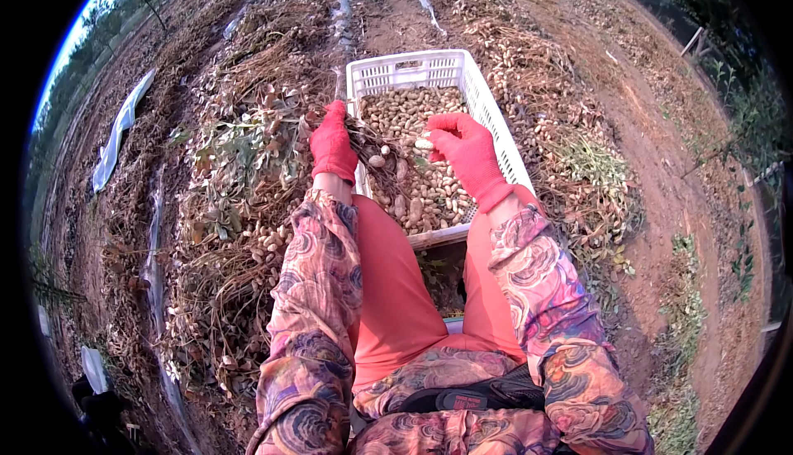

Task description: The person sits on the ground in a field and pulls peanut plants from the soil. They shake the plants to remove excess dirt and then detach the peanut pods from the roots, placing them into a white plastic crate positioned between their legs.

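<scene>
In a red knit glove, my left hand point(334, 144) grips a bundle of dried peanut plants point(365, 136) by the stems. The root ends, with several peanuts point(376, 161) hanging on them, reach over the left rim of a white plastic crate point(495, 114). My right hand point(468, 150), gloved the same way, is above the right half of the crate. A pale peanut pod point(424, 144) is pinched between its thumb and fingers. Loose peanuts point(412, 108) cover the crate's bottom. The crate's near end lies between my knees.
Heaps of pulled peanut plants lie to the left point(229, 281) and right point(557, 145) of the crate. Strips of plastic film point(155, 256) run along the soil rows. A white sheet point(124, 129) lies farther left. Bare reddish soil point(657, 157) and a fence post point(692, 41) are to the right.
</scene>
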Demonstrator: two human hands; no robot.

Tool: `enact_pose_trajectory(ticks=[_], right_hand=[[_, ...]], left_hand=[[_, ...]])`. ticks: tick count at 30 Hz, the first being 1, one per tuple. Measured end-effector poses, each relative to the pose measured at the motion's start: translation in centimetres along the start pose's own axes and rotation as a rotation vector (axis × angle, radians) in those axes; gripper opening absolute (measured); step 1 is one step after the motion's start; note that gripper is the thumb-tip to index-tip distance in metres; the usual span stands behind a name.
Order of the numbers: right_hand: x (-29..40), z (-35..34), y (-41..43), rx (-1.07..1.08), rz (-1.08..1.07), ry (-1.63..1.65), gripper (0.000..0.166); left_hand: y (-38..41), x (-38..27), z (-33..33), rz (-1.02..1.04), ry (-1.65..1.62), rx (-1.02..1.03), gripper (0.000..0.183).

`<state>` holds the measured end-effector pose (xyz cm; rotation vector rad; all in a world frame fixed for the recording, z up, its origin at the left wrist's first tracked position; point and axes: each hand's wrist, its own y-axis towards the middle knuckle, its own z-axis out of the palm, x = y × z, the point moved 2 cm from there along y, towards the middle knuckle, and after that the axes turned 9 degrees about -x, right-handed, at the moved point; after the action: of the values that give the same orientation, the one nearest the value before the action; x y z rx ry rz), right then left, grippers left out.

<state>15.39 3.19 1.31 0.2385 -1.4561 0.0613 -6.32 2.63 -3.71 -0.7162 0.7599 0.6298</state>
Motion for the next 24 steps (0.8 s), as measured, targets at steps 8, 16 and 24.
enact_pose_trajectory(ticks=[8,16,24], right_hand=[[0.8,-0.7,0.2,-0.184,-0.073,0.006,0.013],[0.4,-2.6,1.5,-0.401,-0.107,0.107,0.009],[-0.3,-14.2,4.1,-0.525,-0.061,1.240,0.036]], left_hand=[[-0.9,-0.2,0.2,-0.019,-0.068,-0.042,0.031],[0.6,-0.1,-1.0,0.124,0.042,-0.136,0.038],[1.0,-0.3,-1.8,0.079,-0.035,-0.112,0.032]])
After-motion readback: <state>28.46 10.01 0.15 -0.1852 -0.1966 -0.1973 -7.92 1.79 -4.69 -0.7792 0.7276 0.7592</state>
